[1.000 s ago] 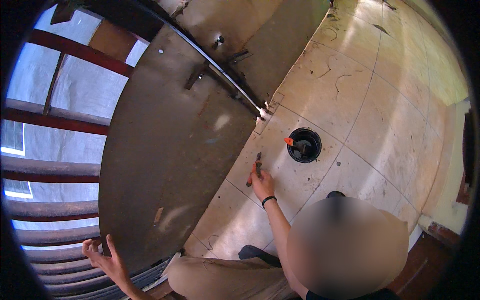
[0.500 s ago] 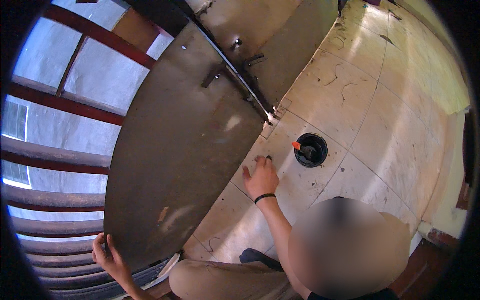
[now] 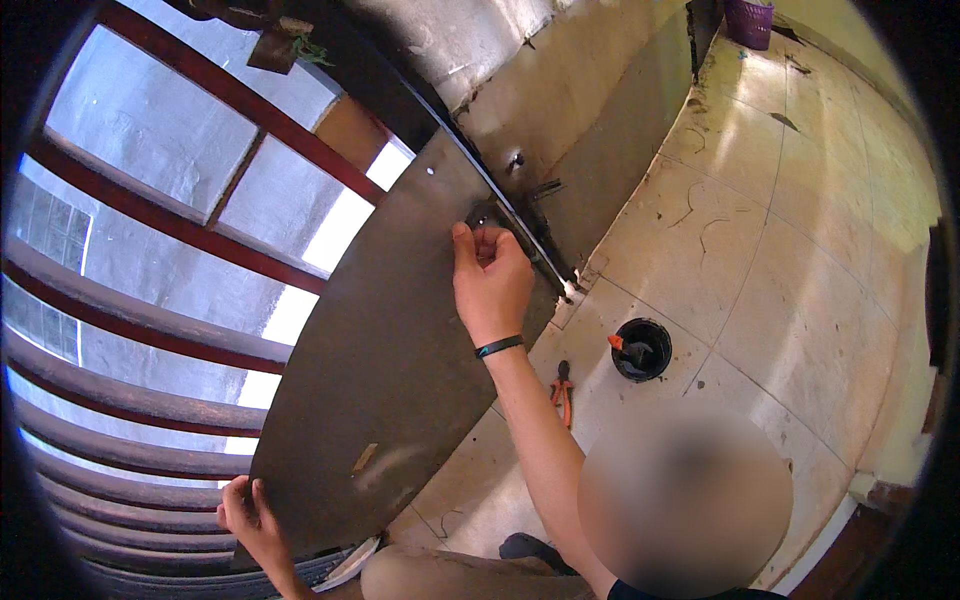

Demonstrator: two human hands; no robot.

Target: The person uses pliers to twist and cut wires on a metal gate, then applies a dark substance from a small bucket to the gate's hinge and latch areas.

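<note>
My left hand (image 3: 252, 515) grips the lower left edge of a large dark grey-brown metal panel (image 3: 350, 360), with the thumb on its face. My right hand (image 3: 492, 285), a dark band at its wrist, is up at the panel's dark latch (image 3: 480, 212) beside the seam. Its fingers are curled in, and whatever they hold is hidden. On the tiled floor, near my right forearm, lie pliers (image 3: 562, 392) with orange-red handles. A round black pot (image 3: 655, 368) stands farther right, with a brush (image 3: 632, 348) with an orange handle resting in it.
Dark red metal bars (image 3: 190, 225) run along the left. Beyond the seam stands a second stained panel (image 3: 600, 110). A purple basket (image 3: 750, 25) sits at the far end of the tiled floor (image 3: 740, 230). A blurred round patch covers the lower right.
My right hand has risen from the floor to the latch, and the pliers now show where it was. My left hand stays at the panel's edge. The whole view has shifted.
</note>
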